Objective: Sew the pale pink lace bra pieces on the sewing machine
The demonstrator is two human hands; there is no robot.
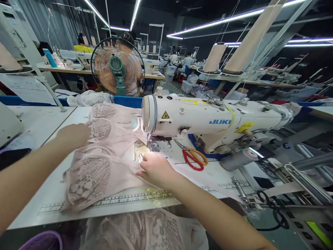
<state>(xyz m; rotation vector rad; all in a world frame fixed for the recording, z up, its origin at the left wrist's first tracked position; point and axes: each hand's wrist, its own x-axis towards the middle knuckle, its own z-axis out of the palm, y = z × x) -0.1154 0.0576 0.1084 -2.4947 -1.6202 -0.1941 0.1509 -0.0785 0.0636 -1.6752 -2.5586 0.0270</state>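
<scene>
Pink lace pcs [104, 161] btwn L hand [75, 135] & R hand [158, 170].

Green-hubbed fan [116, 64], blue bottle [50, 58], lit ceiling tubes [135, 14]

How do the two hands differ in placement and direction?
The left hand is at a lace cup, away from the sewing machine; the right hand is just in front of its needle area. The left hand points rightward across the picture; the right hand points leftward. Both are at the pale pink fabric.
</scene>
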